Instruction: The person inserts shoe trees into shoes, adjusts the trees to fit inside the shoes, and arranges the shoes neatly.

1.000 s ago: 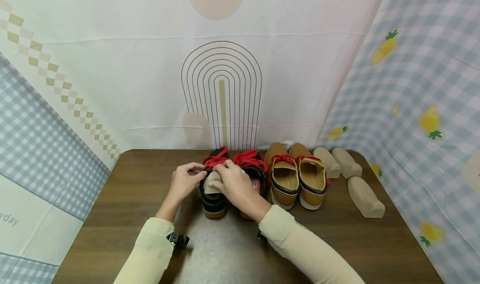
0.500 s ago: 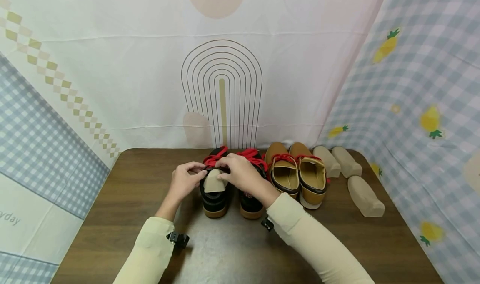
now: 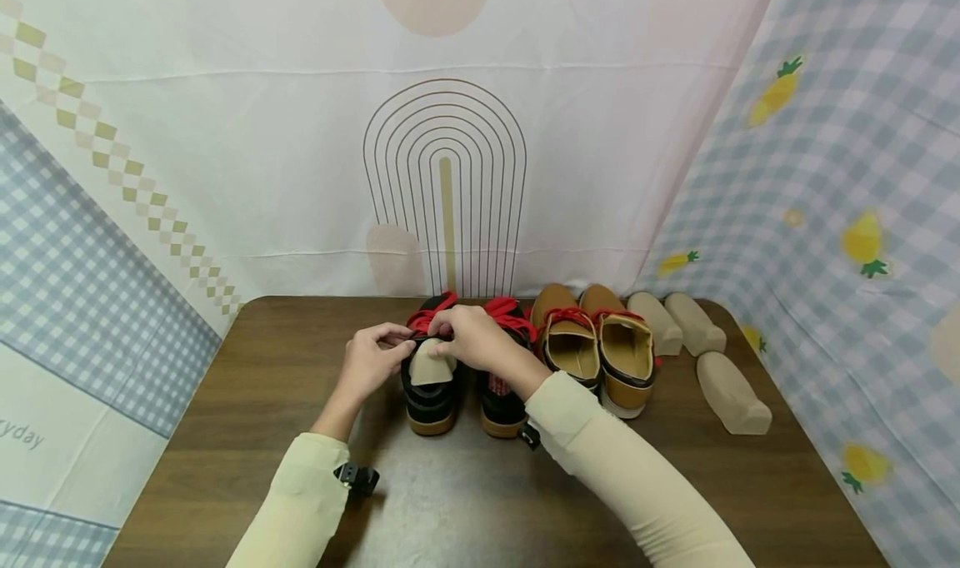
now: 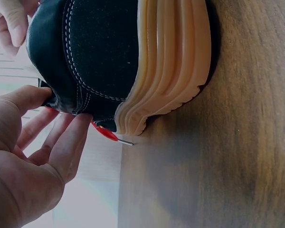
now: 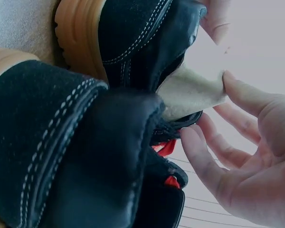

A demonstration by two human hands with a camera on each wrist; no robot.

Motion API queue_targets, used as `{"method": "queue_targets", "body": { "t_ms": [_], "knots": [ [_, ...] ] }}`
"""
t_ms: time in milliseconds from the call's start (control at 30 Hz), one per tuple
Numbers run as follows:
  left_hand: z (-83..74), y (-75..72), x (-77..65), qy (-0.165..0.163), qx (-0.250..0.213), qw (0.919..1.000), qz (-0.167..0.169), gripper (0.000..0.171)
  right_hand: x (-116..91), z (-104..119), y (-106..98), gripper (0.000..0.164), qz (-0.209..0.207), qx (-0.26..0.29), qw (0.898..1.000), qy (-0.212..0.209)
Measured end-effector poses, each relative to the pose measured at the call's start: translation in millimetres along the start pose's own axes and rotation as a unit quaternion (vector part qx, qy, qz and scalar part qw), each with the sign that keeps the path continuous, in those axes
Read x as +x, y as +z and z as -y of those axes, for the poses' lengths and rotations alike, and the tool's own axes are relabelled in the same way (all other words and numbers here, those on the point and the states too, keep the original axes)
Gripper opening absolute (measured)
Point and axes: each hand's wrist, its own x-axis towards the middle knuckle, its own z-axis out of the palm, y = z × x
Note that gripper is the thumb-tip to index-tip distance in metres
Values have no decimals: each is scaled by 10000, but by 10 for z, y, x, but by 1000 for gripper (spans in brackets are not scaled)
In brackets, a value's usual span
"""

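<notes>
In the head view, a black shoe with red laces and a tan sole stands on the table, toe away from me. A beige shoe tree sits in its opening, with the squared end sticking up. My left hand pinches the left side of the shoe's collar, thumb at the inner edge and fingers outside, plain in the left wrist view. My right hand holds the shoe tree from the right, its thumb on the tree's edge and fingers by the tongue. The tree's front part is hidden inside the shoe.
The matching black shoe stands just right, partly under my right hand. Beyond it are two tan shoes with red laces. Several more beige shoe trees lie at the table's right. A patterned cloth hangs behind the table.
My right hand has lifted and shifted a little to the right, uncovering more of the shoe tree, whose squared end now shows. My left hand has stayed on the collar.
</notes>
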Motion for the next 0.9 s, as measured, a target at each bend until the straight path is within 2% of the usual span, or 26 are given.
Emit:
{"method": "queue_targets", "body": {
  "t_ms": [367,900],
  "knots": [
    [-14,19,3,50,63,10000,-24,19,30,18,60,25,-122,-26,9997,228],
    [0,2,1,-41,80,10000,-14,20,77,3,215,31,-447,-563,9970,303]
  ]
}}
